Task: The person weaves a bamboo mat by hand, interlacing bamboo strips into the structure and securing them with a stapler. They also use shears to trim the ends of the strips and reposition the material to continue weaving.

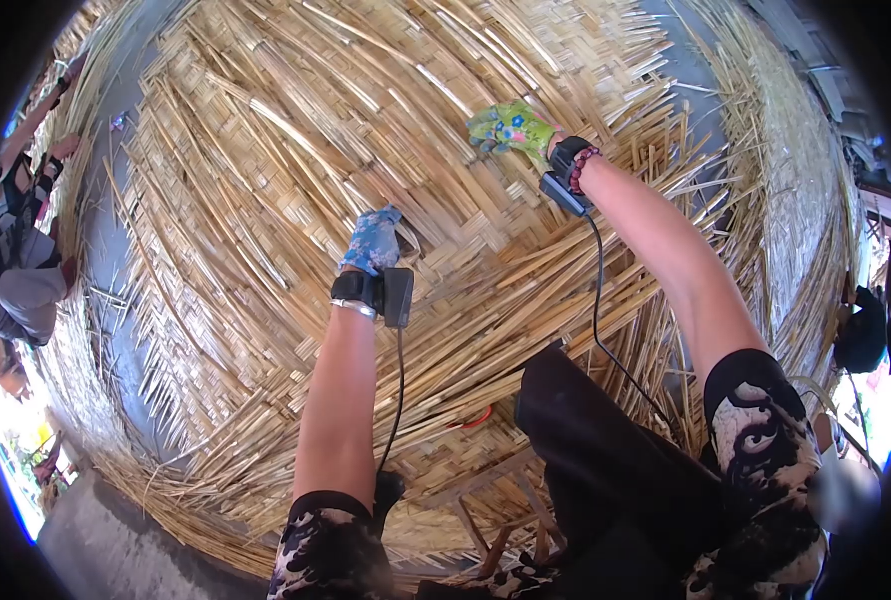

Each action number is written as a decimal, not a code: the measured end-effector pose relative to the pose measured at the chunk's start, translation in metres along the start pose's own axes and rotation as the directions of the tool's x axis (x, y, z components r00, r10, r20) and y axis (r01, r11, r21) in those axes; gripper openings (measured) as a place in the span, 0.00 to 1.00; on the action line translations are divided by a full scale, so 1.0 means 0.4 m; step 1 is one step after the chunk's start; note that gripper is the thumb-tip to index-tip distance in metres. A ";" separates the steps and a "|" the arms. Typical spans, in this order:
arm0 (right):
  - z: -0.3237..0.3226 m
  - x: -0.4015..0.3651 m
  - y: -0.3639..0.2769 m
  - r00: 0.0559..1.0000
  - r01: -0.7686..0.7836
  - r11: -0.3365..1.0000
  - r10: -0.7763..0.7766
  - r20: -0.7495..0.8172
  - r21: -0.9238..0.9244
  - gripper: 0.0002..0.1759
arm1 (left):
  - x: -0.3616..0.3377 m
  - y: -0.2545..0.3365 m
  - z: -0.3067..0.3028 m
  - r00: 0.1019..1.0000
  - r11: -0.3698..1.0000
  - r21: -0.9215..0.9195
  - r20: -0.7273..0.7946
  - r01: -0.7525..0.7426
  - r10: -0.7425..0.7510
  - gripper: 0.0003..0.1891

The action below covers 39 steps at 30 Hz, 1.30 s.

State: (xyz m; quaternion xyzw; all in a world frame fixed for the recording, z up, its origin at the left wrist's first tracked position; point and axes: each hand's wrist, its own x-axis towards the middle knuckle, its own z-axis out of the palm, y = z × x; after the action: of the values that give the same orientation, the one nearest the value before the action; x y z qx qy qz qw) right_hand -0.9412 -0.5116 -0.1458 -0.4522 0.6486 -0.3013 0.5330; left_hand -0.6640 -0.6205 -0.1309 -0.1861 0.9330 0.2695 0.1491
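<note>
A large woven mat of split straw-coloured strips (pixel 266 160) spreads in front of me, with many loose strips lying over the weave. My left hand (pixel 374 240), in a blue patterned glove, is low over the middle of the mat with its fingers curled. A small dark curved edge shows beside its fingers; I cannot make out what it belongs to. Farther up and to the right, my right hand (pixel 514 128), in a green flowered glove, reaches leftward over the strips. Its fingers are stretched out, and no held thing shows.
Loose strips (pixel 486 320) lie in a thick band near my knees. A wooden stool (pixel 501 515) stands below me. Other people (pixel 31 260) are at the left edge, and a dark-clothed person (pixel 861 330) is at the right. Cables (pixel 599 290) run from my wrist devices.
</note>
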 end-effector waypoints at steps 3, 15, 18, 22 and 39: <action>-0.029 -0.032 0.017 0.997 -0.079 0.873 0.075 0.028 0.481 0.20 | 0.002 0.005 -0.004 1.000 0.999 -0.036 -0.015 0.027 -0.027 0.21; 0.005 -0.017 -0.032 0.998 -0.060 0.962 0.063 -0.004 0.267 0.21 | -0.012 0.002 -0.007 0.982 0.993 0.011 -0.151 -0.115 0.115 0.16; -0.010 -0.019 0.017 0.975 0.178 0.748 -0.221 -0.013 0.639 0.20 | -0.010 -0.005 -0.003 0.984 0.994 0.006 -0.143 -0.110 0.109 0.17; -0.061 0.189 0.450 0.918 0.077 0.996 -0.052 -0.394 0.049 0.19 | 0.000 -0.020 0.008 0.991 0.994 -0.004 -0.080 -0.106 0.105 0.17; 0.003 -0.028 0.217 0.940 0.043 0.941 0.076 -0.332 0.336 0.17 | 0.004 0.003 -0.015 1.000 0.999 0.028 0.010 -0.025 0.024 0.17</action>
State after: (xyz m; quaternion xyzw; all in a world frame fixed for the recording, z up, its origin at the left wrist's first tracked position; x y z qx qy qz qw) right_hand -0.9627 -0.4658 -0.2173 -0.2895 0.6732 -0.4772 0.4851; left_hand -0.6670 -0.6233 -0.1261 -0.1712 0.9382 0.2590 0.1530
